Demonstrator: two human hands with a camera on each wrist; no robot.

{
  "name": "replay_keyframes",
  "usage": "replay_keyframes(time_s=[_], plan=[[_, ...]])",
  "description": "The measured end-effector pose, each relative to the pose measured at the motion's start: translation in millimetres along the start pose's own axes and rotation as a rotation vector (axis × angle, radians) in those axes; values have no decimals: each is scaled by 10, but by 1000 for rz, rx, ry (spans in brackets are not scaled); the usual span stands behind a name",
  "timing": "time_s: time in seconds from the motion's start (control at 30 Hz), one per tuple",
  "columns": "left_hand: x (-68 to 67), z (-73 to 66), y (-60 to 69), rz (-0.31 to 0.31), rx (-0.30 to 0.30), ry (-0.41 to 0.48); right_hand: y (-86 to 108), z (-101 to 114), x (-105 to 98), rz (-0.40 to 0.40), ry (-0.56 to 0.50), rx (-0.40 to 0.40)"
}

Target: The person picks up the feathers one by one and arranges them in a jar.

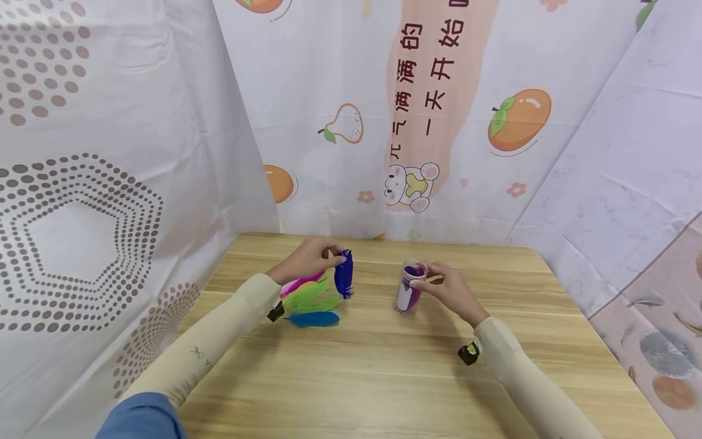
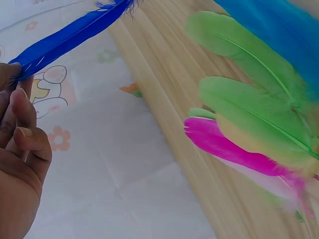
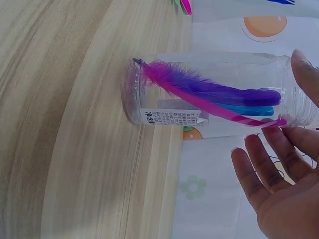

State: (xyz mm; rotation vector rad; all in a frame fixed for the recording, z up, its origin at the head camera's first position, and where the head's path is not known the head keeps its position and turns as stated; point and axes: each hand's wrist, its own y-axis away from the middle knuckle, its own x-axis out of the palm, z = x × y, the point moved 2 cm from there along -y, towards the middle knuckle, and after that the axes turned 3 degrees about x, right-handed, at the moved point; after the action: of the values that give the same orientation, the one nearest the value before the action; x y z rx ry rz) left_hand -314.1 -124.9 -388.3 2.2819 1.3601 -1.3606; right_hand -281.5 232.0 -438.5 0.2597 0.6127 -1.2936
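Note:
My left hand (image 1: 309, 259) pinches a dark blue feather (image 1: 344, 274) between thumb and fingers, above the table. In the left wrist view that feather (image 2: 70, 40) slants up and away from the fingertips. To the right, a clear glass jar (image 1: 404, 297) stands upright without a lid. My right hand (image 1: 452, 289) holds it near the rim, thumb on one side and fingers on the other. Inside the jar are a purple feather (image 3: 234, 95), a magenta feather (image 3: 199, 103) and a teal feather (image 3: 254, 109). A printed label (image 3: 172, 117) is on the glass.
Loose feathers lie under and beside the left forearm: green ones (image 1: 307, 292), a bright blue one (image 1: 315, 319) and a magenta one (image 2: 229, 144). The wooden table (image 1: 356, 372) ends at a printed curtain (image 1: 466, 201) behind; another curtain (image 1: 181, 140) hangs on the left.

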Motion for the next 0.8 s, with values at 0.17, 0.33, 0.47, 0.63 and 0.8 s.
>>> replay_keyframes(time_s=[0.17, 0.33, 0.47, 0.63, 0.8], plan=[[-4, -41, -70, -17, 9, -13, 1, 0, 3, -1, -12, -1], [-16, -116, -154, -31, 38, -27, -1, -5, 6, -3, -13, -2], [-22, -191, -224, -37, 55, -11, -4, -10, 5, -6, -11, -7], [-22, -272, -304, -49, 80, -3, -4, -15, 3, -11, 3, -11], [-38, -365, -388, -70, 83, -17, -8, -14, 1, -8, 20, -3]])
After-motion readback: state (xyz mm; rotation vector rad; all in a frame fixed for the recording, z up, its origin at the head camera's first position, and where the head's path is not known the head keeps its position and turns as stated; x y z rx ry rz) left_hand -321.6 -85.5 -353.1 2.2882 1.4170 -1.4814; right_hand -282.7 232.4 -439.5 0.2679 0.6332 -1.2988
